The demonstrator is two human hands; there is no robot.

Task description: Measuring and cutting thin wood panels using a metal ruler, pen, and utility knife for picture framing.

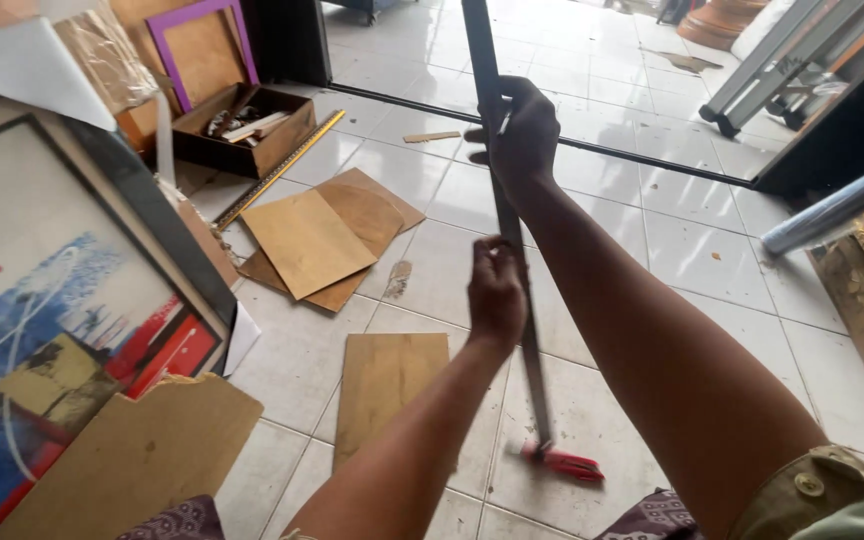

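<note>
Black, thin frame strip point(512, 250) stands upright over the tiled floor point(692, 250), gripped by right hand point(524, 135) above and left hand point(495, 290) below; plywood sheets point(327, 240), a painting point(62, 330) and wooden box point(247, 128) lie left.

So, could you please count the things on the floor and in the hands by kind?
Hands: 2, left hand and right hand, both gripping the dark strip
Dark strips held: 1
Brown boards lying on the tiles: about 4
Framed painting: 1
Purple frame: 1
Open box: 1
Total: about 10
</note>
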